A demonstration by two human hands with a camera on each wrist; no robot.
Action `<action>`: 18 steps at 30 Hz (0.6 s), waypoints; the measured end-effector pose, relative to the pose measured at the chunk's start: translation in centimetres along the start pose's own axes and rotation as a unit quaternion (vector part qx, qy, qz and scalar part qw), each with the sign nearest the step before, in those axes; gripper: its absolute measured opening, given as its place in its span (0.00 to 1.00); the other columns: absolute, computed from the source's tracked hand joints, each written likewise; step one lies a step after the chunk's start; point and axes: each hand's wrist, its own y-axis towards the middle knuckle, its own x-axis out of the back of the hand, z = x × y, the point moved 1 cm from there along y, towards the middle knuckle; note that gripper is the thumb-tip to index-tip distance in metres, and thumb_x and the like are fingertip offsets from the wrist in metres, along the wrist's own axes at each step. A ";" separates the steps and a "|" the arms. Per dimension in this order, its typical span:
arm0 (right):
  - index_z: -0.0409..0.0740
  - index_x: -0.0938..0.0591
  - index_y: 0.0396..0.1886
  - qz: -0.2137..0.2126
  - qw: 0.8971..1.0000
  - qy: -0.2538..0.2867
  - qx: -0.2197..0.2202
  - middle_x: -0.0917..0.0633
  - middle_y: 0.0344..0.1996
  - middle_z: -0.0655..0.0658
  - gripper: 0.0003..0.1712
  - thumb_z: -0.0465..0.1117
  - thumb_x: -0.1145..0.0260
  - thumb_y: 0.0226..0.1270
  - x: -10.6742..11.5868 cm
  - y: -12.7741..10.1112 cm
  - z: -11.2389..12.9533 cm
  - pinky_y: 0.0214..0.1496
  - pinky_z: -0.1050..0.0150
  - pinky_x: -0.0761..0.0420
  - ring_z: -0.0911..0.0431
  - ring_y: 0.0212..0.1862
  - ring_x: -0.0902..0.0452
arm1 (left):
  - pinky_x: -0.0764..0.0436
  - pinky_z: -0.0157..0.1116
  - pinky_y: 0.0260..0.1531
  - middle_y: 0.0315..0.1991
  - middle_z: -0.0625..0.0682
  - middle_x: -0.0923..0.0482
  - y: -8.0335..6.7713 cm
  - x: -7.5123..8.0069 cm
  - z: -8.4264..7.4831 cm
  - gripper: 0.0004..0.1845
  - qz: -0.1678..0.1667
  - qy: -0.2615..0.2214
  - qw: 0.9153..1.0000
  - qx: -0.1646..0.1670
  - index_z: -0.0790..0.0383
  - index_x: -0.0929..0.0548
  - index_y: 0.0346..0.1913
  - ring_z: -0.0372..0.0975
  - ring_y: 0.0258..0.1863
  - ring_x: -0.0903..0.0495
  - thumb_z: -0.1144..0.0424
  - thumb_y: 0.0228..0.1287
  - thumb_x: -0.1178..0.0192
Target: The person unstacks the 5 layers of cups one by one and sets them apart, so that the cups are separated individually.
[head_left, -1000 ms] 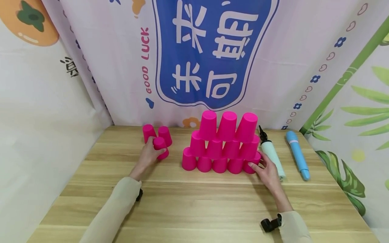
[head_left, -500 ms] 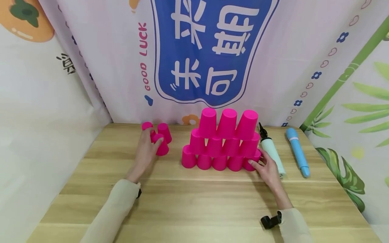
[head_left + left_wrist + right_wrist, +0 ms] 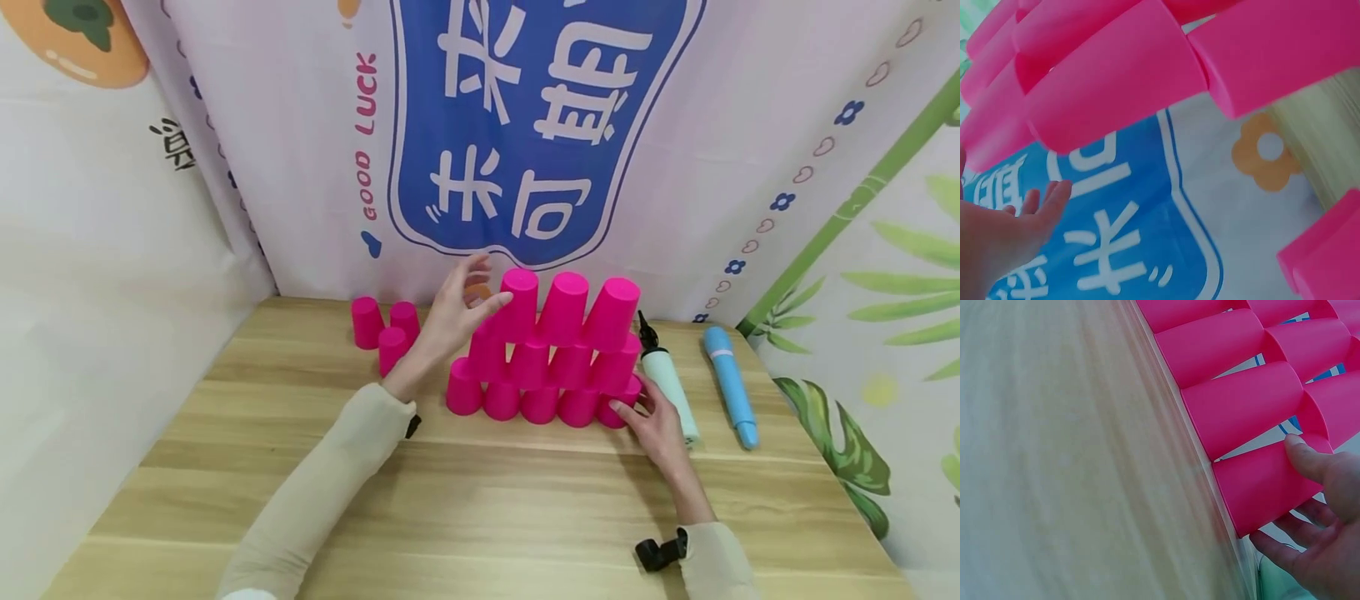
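Pink cups stand upside down in a three-row stack, the top row made of three cups. My left hand point(image 3: 453, 312) is raised beside the top row's left cup point(image 3: 521, 310), thumb overlapping its edge in the head view. In the left wrist view its fingers point(image 3: 1054, 203) are spread and hold nothing. My right hand point(image 3: 660, 427) holds the bottom row's right-end cup point(image 3: 1266, 484), thumb on the front and fingers round the outer side. Behind my left forearm, three loose cups point(image 3: 367, 323) stand upside down on the table.
On the wooden table point(image 3: 480, 517), a pale green hand pump point(image 3: 671, 396) with a black nozzle lies right of the stack. Farther right lies a blue tube-shaped thing point(image 3: 731, 387). A printed cloth point(image 3: 300, 167) hangs close behind the cups.
My left hand has left the loose cups and moved right and up to the stack's top left, without a cup. The right hand stays at the bottom right cup.
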 end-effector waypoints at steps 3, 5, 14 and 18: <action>0.35 0.36 0.69 0.006 1.000 0.011 -0.010 0.28 0.60 0.30 0.36 0.35 0.32 0.63 -0.4 0.2 -0.9 0.60 0.47 0.27 0.36 0.61 0.30 | 0.28 0.48 0.60 0.62 0.56 0.33 0.2 -0.5 0.3 0.38 0.017 -0.016 1.000 0.002 0.57 0.39 0.70 0.49 0.62 0.31 0.57 0.60 0.33; 0.37 0.35 0.70 0.004 1.000 0.012 -0.013 0.28 0.61 0.32 0.37 0.35 0.32 0.63 -0.6 0.4 -1.8 0.60 0.47 0.27 0.36 0.61 0.30 | 0.29 0.50 0.60 0.61 0.57 0.33 0.3 -0.7 0.4 0.39 0.028 -0.022 0.999 0.002 0.58 0.39 0.70 0.49 0.61 0.31 0.57 0.59 0.32; 0.43 0.33 0.70 -0.015 1.000 -0.003 0.004 0.26 0.60 0.36 0.38 0.41 0.30 0.62 -0.4 1.2 -3.7 0.59 0.50 0.25 0.41 0.59 0.27 | 0.24 0.46 0.56 0.57 0.55 0.28 0.5 -1.3 0.0 0.37 0.052 0.018 0.998 -0.026 0.58 0.35 0.67 0.47 0.57 0.28 0.59 0.56 0.30; 0.41 0.34 0.70 -0.013 1.000 -0.003 -0.001 0.26 0.60 0.35 0.38 0.40 0.30 0.62 -0.3 1.0 -3.2 0.59 0.49 0.26 0.40 0.60 0.28 | 0.22 0.43 0.54 0.56 0.55 0.27 0.4 -1.5 -0.3 0.36 0.054 0.035 0.997 -0.031 0.59 0.34 0.66 0.47 0.56 0.27 0.60 0.56 0.30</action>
